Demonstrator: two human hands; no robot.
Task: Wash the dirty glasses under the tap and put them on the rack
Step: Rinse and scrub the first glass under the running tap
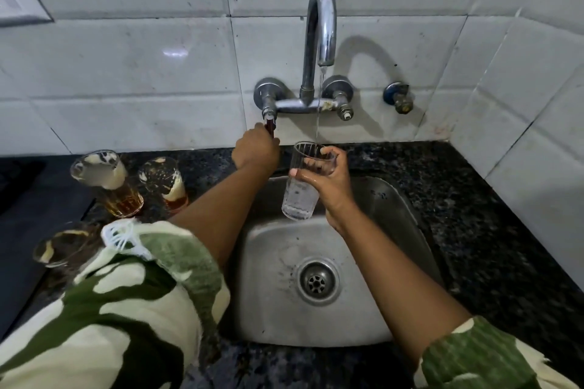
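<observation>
My right hand (328,178) grips a clear ribbed glass (300,196), upright above the steel sink (278,303), its mouth under a thin stream of water falling from the chrome tap spout (322,22). My left hand (256,150) is closed around the dark red tap handle (269,125) at the left valve. Three dirty glasses stand on the dark counter to the left: one with foam and amber liquid (107,183), a second foamy one (164,183), and a third (63,245) nearer me, partly behind my sleeve. No rack is in view.
The dark speckled granite counter (474,215) surrounds the sink. White tiled walls rise behind and to the right. A spare valve (398,98) sticks out of the wall right of the tap. The sink drain (317,281) lies in the basin's middle.
</observation>
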